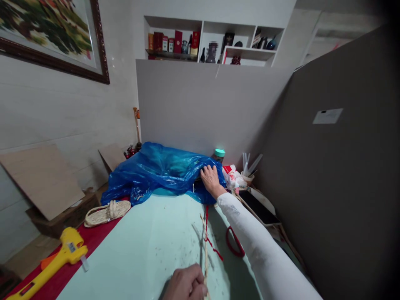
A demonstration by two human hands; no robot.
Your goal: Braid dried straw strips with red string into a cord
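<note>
My left hand [186,284] is at the bottom of the view, its fingers closed round a pale straw cord [205,250] that runs away from me over the light green tabletop [150,246]. My right hand [211,180], in a white sleeve, reaches far forward with curled fingers gripping the edge of a crumpled blue plastic bag [162,166]. What lies inside the bag is hidden. Beside the cord trails a red string [206,225]. A dark red scissors handle [235,243] shows next to my right forearm, partly covered by it.
On the left, a woven straw sandal [108,213] and a yellow glue gun [61,254] lie on red cloth [103,231]. Behind my right hand stand a green-lidded jar [219,155] and a cup of glue sticks [248,177]. Grey partitions [200,104] close off the back and right.
</note>
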